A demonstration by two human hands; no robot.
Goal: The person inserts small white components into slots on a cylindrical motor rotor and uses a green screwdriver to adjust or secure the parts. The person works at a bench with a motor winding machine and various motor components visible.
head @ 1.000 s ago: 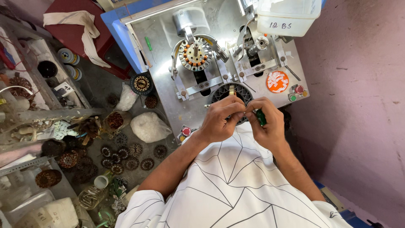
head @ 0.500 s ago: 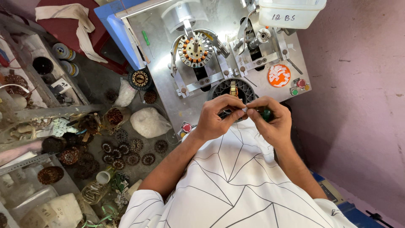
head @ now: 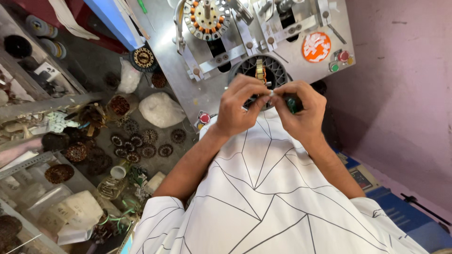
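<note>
Your left hand (head: 240, 106) pinches a small part, too small to identify, fingers closed | your right hand (head: 299, 110) curls shut around a green tool (head: 293, 103) | both meet at the machine plate's (head: 188, 101) near edge, just below the round black ring (head: 261, 70), close for fine work.

The hands drew closer: the left hand (head: 240, 107) and right hand (head: 299, 110) met fingertip to fingertip before the dark stator (head: 260, 71), the green tool (head: 293, 102) tucked deeper into the right palm.

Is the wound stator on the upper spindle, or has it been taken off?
On. The stator with orange-tipped coils sits centred on the machine's spindle; both hands work lower down.
</note>
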